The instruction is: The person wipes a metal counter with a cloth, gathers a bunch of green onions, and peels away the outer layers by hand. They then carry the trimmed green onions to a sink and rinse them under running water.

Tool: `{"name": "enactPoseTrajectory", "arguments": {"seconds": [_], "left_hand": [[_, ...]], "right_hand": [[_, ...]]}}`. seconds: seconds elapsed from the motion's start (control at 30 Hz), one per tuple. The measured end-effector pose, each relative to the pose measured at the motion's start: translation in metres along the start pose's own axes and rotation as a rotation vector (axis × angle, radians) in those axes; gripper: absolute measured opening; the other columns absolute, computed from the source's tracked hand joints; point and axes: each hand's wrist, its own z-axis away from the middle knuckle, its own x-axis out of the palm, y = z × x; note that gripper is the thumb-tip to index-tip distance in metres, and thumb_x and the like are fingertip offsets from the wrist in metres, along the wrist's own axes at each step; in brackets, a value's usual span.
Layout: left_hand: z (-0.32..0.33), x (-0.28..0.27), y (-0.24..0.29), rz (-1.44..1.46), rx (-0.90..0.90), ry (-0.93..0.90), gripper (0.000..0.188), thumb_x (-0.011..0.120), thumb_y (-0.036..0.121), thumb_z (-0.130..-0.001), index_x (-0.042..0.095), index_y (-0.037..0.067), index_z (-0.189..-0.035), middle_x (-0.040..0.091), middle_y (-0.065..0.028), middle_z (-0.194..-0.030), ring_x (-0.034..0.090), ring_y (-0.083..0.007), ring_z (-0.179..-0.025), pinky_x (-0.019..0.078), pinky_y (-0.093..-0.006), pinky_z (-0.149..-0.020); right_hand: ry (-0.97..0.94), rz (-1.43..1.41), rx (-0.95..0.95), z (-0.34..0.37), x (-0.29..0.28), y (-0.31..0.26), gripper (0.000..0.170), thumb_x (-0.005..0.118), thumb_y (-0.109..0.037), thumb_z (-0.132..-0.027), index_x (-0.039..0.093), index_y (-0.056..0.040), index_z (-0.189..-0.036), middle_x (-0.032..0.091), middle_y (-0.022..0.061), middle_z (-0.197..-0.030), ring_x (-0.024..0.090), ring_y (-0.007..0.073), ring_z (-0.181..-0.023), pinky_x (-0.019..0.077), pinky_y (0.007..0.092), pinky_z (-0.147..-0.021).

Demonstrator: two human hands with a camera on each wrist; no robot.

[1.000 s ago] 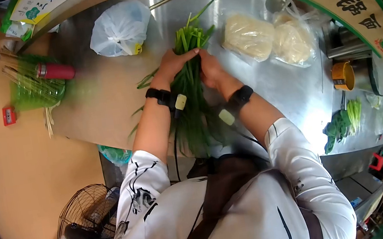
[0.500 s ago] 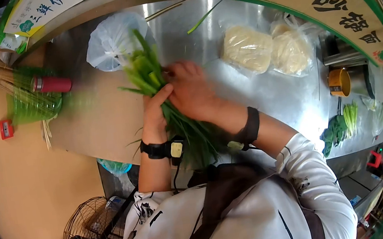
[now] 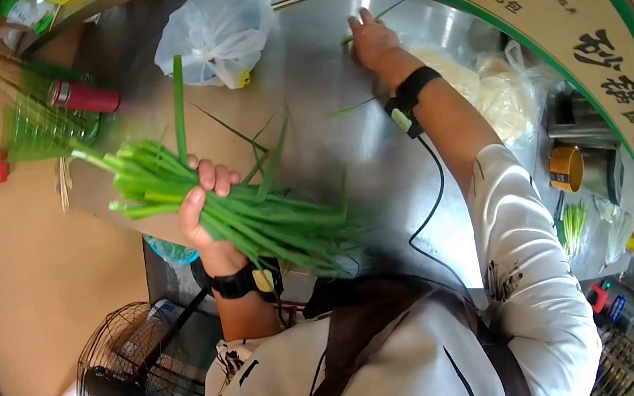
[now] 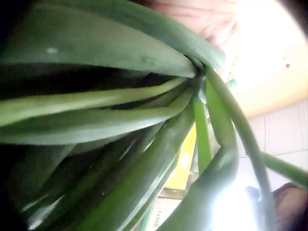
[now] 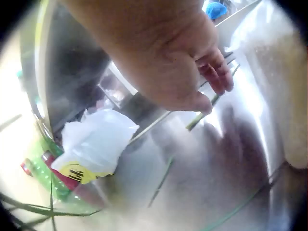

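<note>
In the head view my left hand (image 3: pixel 208 201) grips a thick bunch of scallions (image 3: pixel 147 169) round the middle. Their pale cut ends point left and the long green leaves trail right, over my lap. Broad leaves (image 4: pixel 125 125) fill much of the left wrist view. Toward the back of the metal table, my right hand (image 3: pixel 376 40) reaches down over a loose scallion stalk (image 5: pixel 194 121). Thumb and fingertips are right at that stalk, a gap showing between them in the right wrist view. Another loose leaf (image 3: pixel 351 108) lies nearer on the metal.
A tied white plastic bag (image 3: pixel 217 38) stands at the back, left of my right hand. Bagged pale noodles (image 3: pixel 506 102) lie beside my right forearm. On the left are a red flask (image 3: pixel 84 97) and a green basket. A cardboard box (image 3: pixel 534 13) borders the far right; a fan (image 3: pixel 129 386) stands lower left.
The bunch, earlier between both hands, has swung left and tipped over in my left hand alone. My right hand has let go of it and moved to the back, over the loose stalk.
</note>
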Motion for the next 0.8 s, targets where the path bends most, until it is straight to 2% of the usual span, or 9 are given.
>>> {"name": "enactPoseTrajectory", "arguments": {"seconds": [0.03,0.13,0.23,0.4,0.53,0.63,0.7,0.77,0.8], "left_hand": [[0.007,0.001,0.006,-0.005,0.011,0.011,0.038,0.057,0.011,-0.081,0.038,0.007,-0.114,0.043,-0.0007,-0.085,0.045,-0.0131,-0.076,0.04,-0.0332,-0.085],[0.023,0.005,0.019,0.023,0.107,0.003,0.038,0.06,0.014,-0.077,0.039,0.008,-0.108,0.045,-0.0011,-0.085,0.046,-0.014,-0.075,0.0402,-0.0348,-0.082],[0.028,0.006,0.025,-0.023,0.136,-0.024,0.034,0.057,0.012,-0.081,0.038,0.009,-0.108,0.043,0.0002,-0.087,0.045,-0.0128,-0.078,0.0386,-0.0335,-0.085],[0.022,0.002,0.024,0.02,0.123,0.001,0.036,0.059,0.013,-0.078,0.039,0.01,-0.109,0.043,-0.0004,-0.092,0.045,-0.0127,-0.079,0.0381,-0.034,-0.086],[0.012,0.014,0.019,0.02,0.085,-0.031,0.038,0.061,0.013,-0.077,0.042,0.01,-0.109,0.048,-0.0031,-0.103,0.045,-0.0124,-0.079,0.0402,-0.0342,-0.086],[0.003,0.019,0.012,0.057,0.017,-0.025,0.036,0.061,0.017,-0.076,0.045,0.007,-0.107,0.052,-0.0117,-0.116,0.051,-0.0174,-0.082,0.044,-0.0391,-0.089],[-0.006,0.02,0.003,0.122,-0.026,-0.189,0.042,0.059,0.018,-0.078,0.047,0.004,-0.115,0.05,-0.0155,-0.125,0.054,-0.0214,-0.093,0.0436,-0.0388,-0.092],[-0.01,0.053,-0.01,-0.142,-0.136,-0.042,0.053,0.056,0.02,-0.081,0.041,0.0,-0.128,0.048,-0.018,-0.129,0.055,-0.0262,-0.105,0.0431,-0.0382,-0.094],[-0.014,0.065,-0.021,-0.148,-0.163,-0.116,0.057,0.053,0.02,-0.083,0.039,-0.003,-0.132,0.048,-0.0196,-0.13,0.051,-0.0304,-0.115,0.0413,-0.0392,-0.098]], "right_hand": [[-0.161,0.078,0.033,-0.004,0.002,0.001,0.026,0.046,-0.014,-0.089,0.06,-0.0037,-0.109,0.053,0.0171,-0.122,0.056,0.0306,-0.11,0.0484,0.0393,-0.091],[-0.224,0.083,0.014,-0.004,0.005,-0.001,0.025,0.044,-0.012,-0.089,0.061,-0.0047,-0.107,0.054,0.0157,-0.119,0.06,0.0314,-0.104,0.0504,0.0401,-0.086],[-0.219,0.093,-0.285,0.016,0.002,-0.019,0.022,0.046,-0.011,-0.087,0.061,-0.0045,-0.102,0.057,0.0148,-0.115,0.063,0.033,-0.096,0.0525,0.0408,-0.08],[-0.199,0.054,-0.448,0.105,-0.013,-0.051,0.015,0.048,-0.007,-0.084,0.059,-0.0047,-0.095,0.063,0.0168,-0.098,0.065,0.033,-0.084,0.0527,0.0415,-0.073],[-0.148,-0.023,-0.349,0.113,0.03,-0.029,0.015,0.051,-0.009,-0.083,0.056,-0.0034,-0.096,0.064,0.0175,-0.095,0.065,0.0338,-0.083,0.0518,0.043,-0.072],[-0.196,-0.332,-0.137,0.114,-0.003,-0.027,0.019,0.058,-0.009,-0.081,0.054,-0.0022,-0.099,0.064,0.0149,-0.089,0.065,0.0287,-0.08,0.0519,0.0391,-0.071],[-0.019,-0.871,-0.05,0.119,-0.049,-0.031,0.026,0.066,-0.01,-0.079,0.053,-0.0022,-0.101,0.062,0.0113,-0.082,0.064,0.0209,-0.077,0.0511,0.0337,-0.07],[0.098,-1.093,-0.102,0.13,-0.108,-0.049,0.032,0.07,-0.008,-0.076,0.053,-0.0032,-0.102,0.061,0.0088,-0.08,0.062,0.0161,-0.075,0.0501,0.0305,-0.068],[0.098,-1.13,-0.194,0.133,-0.126,-0.054,0.026,0.067,-0.006,-0.079,0.053,-0.0034,-0.101,0.061,0.0053,-0.081,0.06,0.0128,-0.075,0.0491,0.0273,-0.067]]}}
